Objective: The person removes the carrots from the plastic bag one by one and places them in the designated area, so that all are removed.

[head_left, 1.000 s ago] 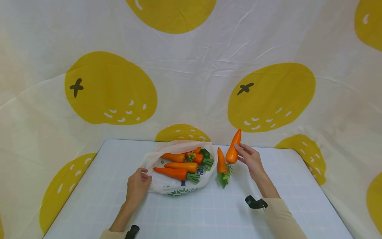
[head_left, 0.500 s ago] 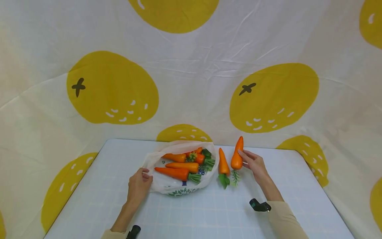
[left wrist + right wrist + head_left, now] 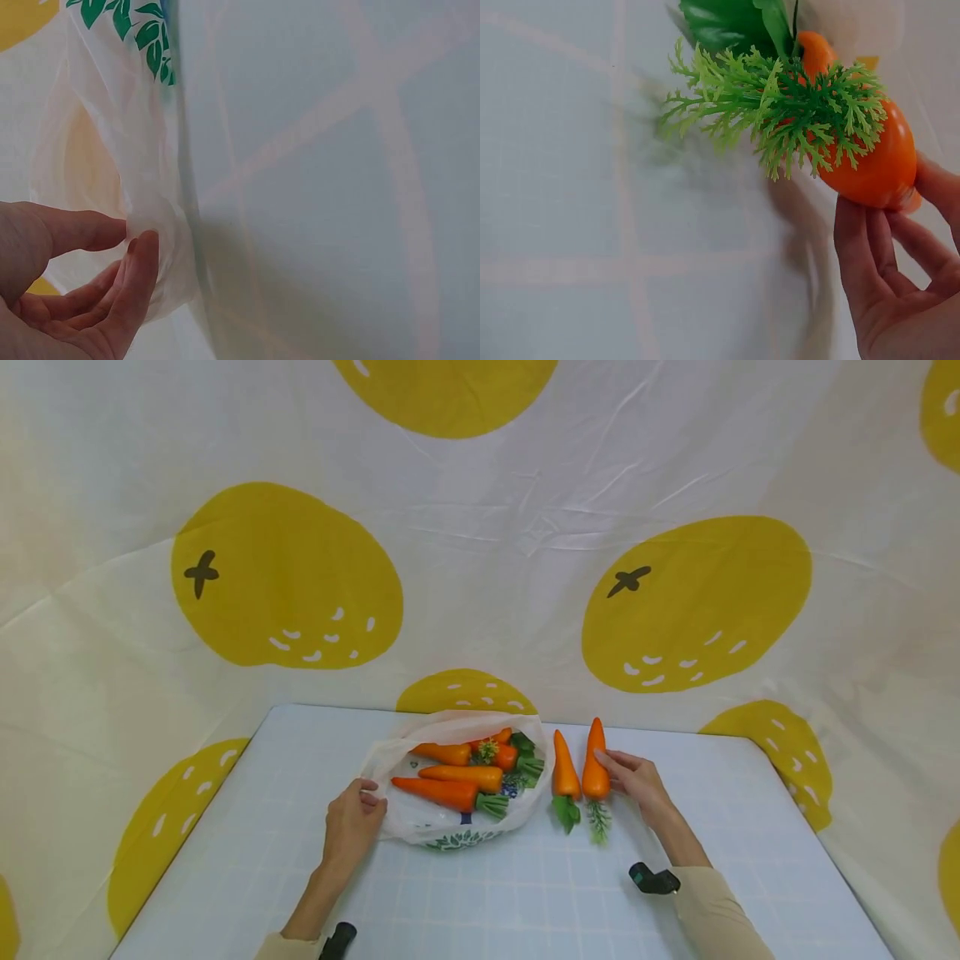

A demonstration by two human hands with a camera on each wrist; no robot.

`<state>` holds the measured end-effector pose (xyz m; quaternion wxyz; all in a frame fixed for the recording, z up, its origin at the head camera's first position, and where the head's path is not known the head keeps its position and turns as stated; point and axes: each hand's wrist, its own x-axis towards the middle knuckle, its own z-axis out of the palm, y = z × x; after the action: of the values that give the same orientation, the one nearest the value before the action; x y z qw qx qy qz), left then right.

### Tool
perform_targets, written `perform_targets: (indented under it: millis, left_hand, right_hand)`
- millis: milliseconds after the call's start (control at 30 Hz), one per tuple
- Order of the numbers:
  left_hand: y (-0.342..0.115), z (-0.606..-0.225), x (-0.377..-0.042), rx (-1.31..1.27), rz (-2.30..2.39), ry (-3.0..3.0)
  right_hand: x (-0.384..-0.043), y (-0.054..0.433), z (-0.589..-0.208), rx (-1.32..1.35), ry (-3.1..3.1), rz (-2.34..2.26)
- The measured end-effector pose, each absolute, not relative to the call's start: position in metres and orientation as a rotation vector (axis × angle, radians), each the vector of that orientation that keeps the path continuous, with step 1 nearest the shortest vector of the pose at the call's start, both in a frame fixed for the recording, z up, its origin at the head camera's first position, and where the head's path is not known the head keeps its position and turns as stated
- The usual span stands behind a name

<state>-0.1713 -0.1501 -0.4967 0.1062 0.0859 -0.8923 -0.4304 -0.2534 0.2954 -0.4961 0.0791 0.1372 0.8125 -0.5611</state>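
A carrot with feathery green leaves [image 3: 596, 777] is held by my right hand [image 3: 637, 783], thumb on one side and fingers on the other in the right wrist view. Just left of it, a second carrot with broad leaves [image 3: 565, 775] lies on the table. My left hand [image 3: 352, 818] pinches the left rim of a white plastic bag [image 3: 146, 165] printed with green leaves. Inside the bag's wide mouth lie several carrots, among them a red-orange one [image 3: 438, 793] with a cut green top and a lighter orange one [image 3: 465, 776] behind it.
The table [image 3: 480, 902] has a pale blue checked cover. Behind it hangs a white cloth [image 3: 487, 568] with large yellow fruit prints. A dark wrist camera [image 3: 654, 879] sits at my right sleeve.
My right hand has lowered the feathery-leaved carrot toward the table and turned it more upright in view, beside the broad-leaved carrot. My left hand keeps its pinch on the bag.
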Motion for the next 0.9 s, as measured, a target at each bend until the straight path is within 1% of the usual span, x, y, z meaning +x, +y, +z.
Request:
perform_targets:
  millis: [500,900]
  left_hand:
    - [-0.147,-0.495,-0.17,0.245,-1.26,-2.62]
    - [-0.127,-0.49,-0.158,-0.012,-1.075,-2.601]
  right_hand:
    - [-0.26,0.294,-0.506,0.271,2.533,-1.492]
    - [-0.261,0.288,-0.505,0.239,2.663,-1.338]
